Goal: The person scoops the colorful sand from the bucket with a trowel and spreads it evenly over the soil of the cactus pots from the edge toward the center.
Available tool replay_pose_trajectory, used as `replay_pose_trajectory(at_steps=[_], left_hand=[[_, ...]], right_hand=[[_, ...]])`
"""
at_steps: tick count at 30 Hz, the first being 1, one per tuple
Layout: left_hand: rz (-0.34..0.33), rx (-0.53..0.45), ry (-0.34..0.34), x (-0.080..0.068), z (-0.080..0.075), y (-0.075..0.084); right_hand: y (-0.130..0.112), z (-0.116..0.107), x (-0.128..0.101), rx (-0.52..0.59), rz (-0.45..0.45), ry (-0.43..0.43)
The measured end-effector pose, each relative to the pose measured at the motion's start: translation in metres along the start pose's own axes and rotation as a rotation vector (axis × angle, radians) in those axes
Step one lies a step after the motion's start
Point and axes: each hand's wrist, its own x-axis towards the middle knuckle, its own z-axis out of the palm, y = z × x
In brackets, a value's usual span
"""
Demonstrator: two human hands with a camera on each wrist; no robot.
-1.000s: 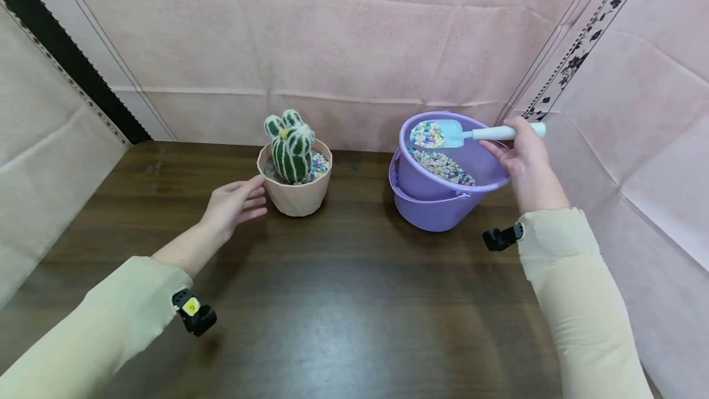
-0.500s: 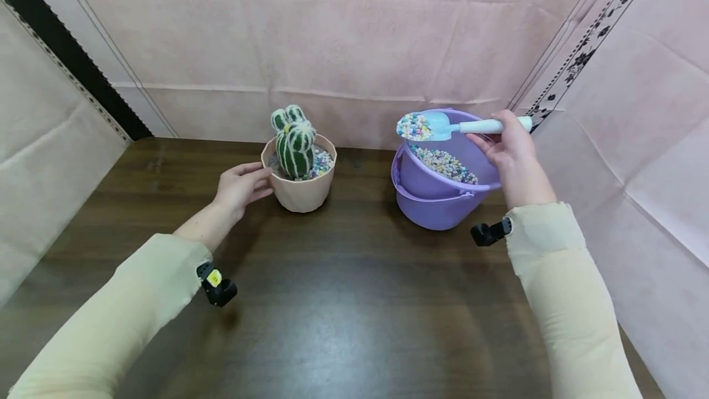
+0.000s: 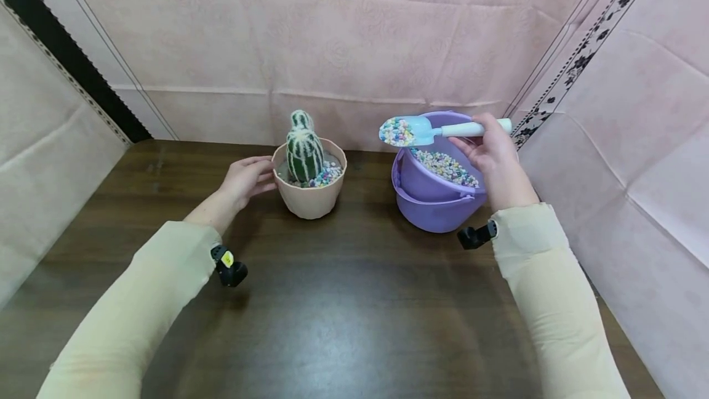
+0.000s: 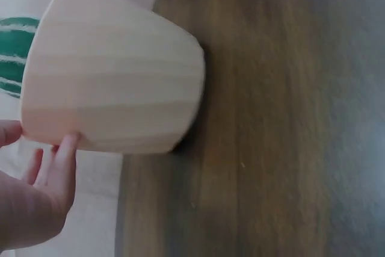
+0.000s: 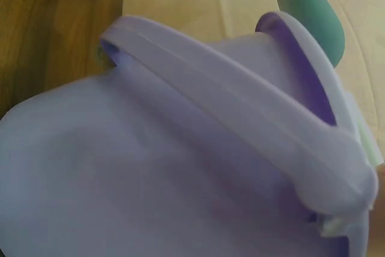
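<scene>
A cream pot (image 3: 309, 201) holding a green knitted cactus (image 3: 304, 156) with white stripes stands upright on the table. My left hand (image 3: 244, 182) touches its left side; in the left wrist view the thumb (image 4: 9, 132) meets the rim and extended fingers (image 4: 65, 167) rest against the outer wall. My right hand (image 3: 492, 148) grips the white handle of a light blue scoop (image 3: 423, 130), loaded with pastel pebbles (image 3: 396, 132). The scoop hangs over the left rim of a purple bucket (image 3: 434, 217), its tip outside. More pebbles (image 3: 445, 166) lie in the bucket.
Pebbles (image 3: 328, 174) cover the right part of the pot's surface, grey material the left. The bucket's handle (image 5: 204, 82) hangs down its side. Behind the dark wooden table (image 3: 332, 313) rises a pale pink cloth wall (image 3: 332, 48); another stands at right.
The loaded scoop has moved left from above the bucket, past its left rim. The pot has shifted slightly right and turned, so the cactus looks narrower; my left hand has followed.
</scene>
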Motion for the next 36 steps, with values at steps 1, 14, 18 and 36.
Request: replay_pose_trajectory(at_steps=[1, 14, 18, 36], left_hand=[[0.006, 0.007, 0.014, 0.0, 0.001, 0.001], [0.024, 0.112, 0.051, -0.007, 0.013, 0.003], [0.055, 0.1, 0.071, -0.002, 0.015, 0.003], [0.042, 0.088, 0.014, -0.004, 0.016, 0.005]], right_hand=[[0.001, 0.001, 0.0, -0.003, 0.003, -0.005], [0.011, 0.007, 0.003, 0.002, 0.043, -0.024], [0.018, 0.014, 0.004, -0.039, 0.03, -0.023], [0.039, 0.034, 0.006, -0.161, -0.011, -0.065]])
